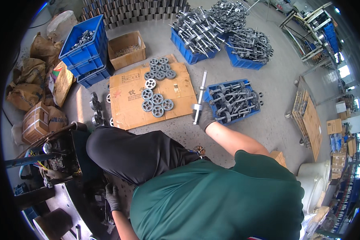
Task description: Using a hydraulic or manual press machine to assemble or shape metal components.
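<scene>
Gloved right hand (206,117) of mine grips a metal shaft (200,97), just left of a loaded blue crate (243,117). My left hand (113,197) is low beside the machine (69,200); shadowed, can't tell if holding anything.

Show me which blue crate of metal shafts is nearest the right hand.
The lowest crate of the three, just beside the gloved right hand; the other two crates stand farther away, higher in view.

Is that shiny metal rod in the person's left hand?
No, the gloved right hand holds the metal rod, while the left hand is down near the machinery.
</scene>
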A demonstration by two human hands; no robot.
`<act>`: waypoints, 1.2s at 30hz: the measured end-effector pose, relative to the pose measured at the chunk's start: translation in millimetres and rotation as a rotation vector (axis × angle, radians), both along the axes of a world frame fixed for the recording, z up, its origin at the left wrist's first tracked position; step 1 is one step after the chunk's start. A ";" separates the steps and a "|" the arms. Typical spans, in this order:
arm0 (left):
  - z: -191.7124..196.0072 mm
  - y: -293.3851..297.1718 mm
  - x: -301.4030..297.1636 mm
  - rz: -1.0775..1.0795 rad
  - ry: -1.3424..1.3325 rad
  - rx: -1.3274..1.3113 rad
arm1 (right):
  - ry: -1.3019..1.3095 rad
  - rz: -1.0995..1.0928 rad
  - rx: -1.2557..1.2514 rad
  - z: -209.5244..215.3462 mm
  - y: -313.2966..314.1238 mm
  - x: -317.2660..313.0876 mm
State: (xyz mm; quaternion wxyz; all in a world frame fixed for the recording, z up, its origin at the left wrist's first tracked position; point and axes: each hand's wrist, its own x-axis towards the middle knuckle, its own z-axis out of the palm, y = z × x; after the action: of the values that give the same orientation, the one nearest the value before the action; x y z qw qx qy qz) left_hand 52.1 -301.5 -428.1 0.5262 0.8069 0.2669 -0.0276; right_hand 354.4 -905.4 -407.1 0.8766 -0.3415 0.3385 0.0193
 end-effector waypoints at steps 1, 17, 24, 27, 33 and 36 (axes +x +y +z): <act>0.8 -1.1 0.2 -0.002 0.019 0.003 | 0.002 -0.140 0.194 -15.7 -24.6 -0.1; -29.0 15.3 -6.7 -0.078 0.203 0.019 | 0.314 -0.624 -0.216 -45.6 -234.5 9.4; -27.2 16.7 -21.0 -0.001 0.288 -0.050 | 0.409 -0.270 -0.865 -33.0 -265.2 48.2; -9.8 10.3 -20.8 -0.032 0.275 0.014 | 0.435 0.002 -1.381 -17.5 -309.2 71.0; 41.4 -12.6 -10.3 -0.097 0.382 -0.008 | 0.581 0.368 -1.727 44.3 -371.3 105.1; 57.3 -27.6 -2.8 0.006 0.435 -0.078 | 0.705 0.454 -1.890 64.4 -381.5 118.3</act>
State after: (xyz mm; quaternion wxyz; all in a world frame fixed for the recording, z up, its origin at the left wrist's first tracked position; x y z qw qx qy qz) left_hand 49.4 -329.1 -370.8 0.4872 0.7601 0.3753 -0.2099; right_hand 472.8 -1286.9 -342.6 0.0772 -0.9214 0.3807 0.0092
